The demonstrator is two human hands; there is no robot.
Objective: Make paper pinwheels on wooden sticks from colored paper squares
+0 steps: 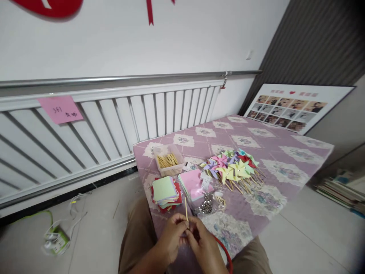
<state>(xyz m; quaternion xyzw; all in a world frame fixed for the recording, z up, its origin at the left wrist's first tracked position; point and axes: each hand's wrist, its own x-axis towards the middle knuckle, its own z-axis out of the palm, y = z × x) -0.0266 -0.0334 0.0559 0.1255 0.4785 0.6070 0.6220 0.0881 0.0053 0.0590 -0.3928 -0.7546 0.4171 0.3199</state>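
Head view: left hand (174, 233) pinched a stick (186, 208), probably steadying its near end beside the right hand (202, 239) (finger grip hidden, couldn't tell).

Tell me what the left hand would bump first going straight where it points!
Beyond the thin stick, the left hand would probably meet the right hand, though depth is unclear.

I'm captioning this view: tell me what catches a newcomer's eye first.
Likely the heap of multicoloured paper pinwheels on tan sticks, lying on the purple floral tablecloth. Nearer, the left hand and right hand hold a thin tan stick. A pink handwritten paper note hangs on the white ribbed radiator, picture left.
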